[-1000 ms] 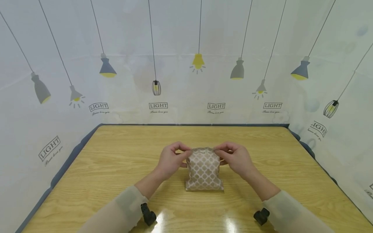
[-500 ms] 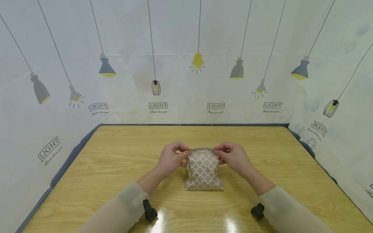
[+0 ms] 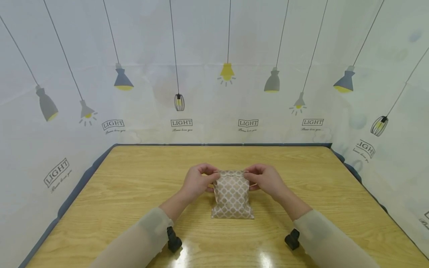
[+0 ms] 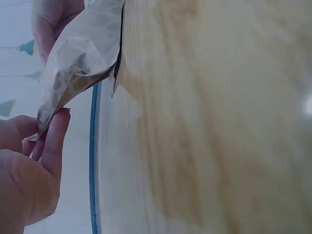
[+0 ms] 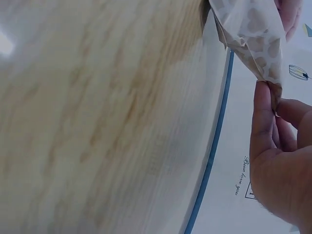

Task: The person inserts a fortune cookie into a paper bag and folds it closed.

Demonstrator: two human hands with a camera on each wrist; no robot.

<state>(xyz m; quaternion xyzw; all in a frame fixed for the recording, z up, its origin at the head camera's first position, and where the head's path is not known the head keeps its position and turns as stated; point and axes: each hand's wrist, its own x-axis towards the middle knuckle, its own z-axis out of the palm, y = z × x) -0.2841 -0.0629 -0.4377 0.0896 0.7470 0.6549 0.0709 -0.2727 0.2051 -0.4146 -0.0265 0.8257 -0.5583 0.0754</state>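
A bulging brown paper bag with a white lattice pattern stands on the wooden table, its wide bottom edge toward me. My left hand pinches the bag's upper left corner between thumb and fingers. At the upper right corner, my right hand does the same. Seen from the left wrist, the bag narrows to a creased point at the fingers of the left hand. In the right wrist view the right hand holds the other tapered corner. The bag's contents are hidden.
The light wooden table surrounds the bag and has a dark blue edging at its far side. Behind it hangs a pale backdrop printed with lamps. Black wrist devices sit at the left cuff and right cuff.
The bag has shifted slightly left, and my right hand has moved left with it. The bag's top edge now looks straighter and flatter. Both hands keep their pinch.
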